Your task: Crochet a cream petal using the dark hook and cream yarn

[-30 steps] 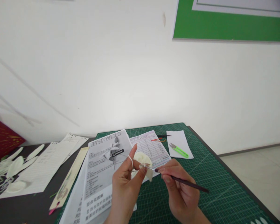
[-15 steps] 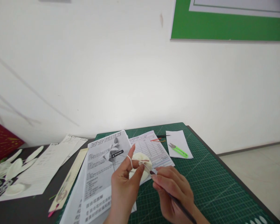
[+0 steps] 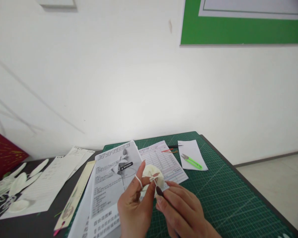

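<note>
My left hand (image 3: 135, 205) is closed, thumb and fingers pinching a small piece of white yarn work (image 3: 152, 178). A strand of white yarn (image 3: 139, 181) loops round its raised index finger. My right hand (image 3: 182, 208) grips the dark handle of a crochet hook (image 3: 159, 191), whose thin tip meets the yarn at my left fingertips. Just behind the fingers shows a rounded cream mass (image 3: 160, 172), partly hidden; I cannot tell whether it is held or lies on the paper.
A green cutting mat (image 3: 228, 198) bears a printed flower sheet (image 3: 106, 195), a table sheet (image 3: 175, 165) and green thread snips (image 3: 192, 162) on white paper. To the left are a ruler-like strip (image 3: 75, 195), handwritten pages (image 3: 57, 181) and white petal-shaped pieces (image 3: 18, 183).
The hook's handle has swung steeper, and my right hand has shifted slightly left and down, closer to my left fingers. The whole view has tilted slightly.
</note>
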`<action>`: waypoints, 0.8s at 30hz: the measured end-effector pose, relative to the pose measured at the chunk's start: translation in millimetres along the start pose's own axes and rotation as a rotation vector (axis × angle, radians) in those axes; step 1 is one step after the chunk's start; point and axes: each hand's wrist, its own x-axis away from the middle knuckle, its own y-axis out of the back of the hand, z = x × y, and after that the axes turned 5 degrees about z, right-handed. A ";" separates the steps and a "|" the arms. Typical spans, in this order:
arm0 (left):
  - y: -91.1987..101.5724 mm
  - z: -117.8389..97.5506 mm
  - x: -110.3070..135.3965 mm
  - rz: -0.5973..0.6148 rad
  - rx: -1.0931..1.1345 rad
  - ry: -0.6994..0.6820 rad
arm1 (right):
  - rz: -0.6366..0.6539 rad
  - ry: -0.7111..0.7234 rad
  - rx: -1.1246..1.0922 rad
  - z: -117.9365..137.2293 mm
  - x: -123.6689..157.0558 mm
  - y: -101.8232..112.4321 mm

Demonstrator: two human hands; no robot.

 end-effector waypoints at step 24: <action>-1.2 -23.2 -2.8 0.046 0.291 -0.148 | -0.109 -0.196 -0.408 -3.9 4.3 -0.8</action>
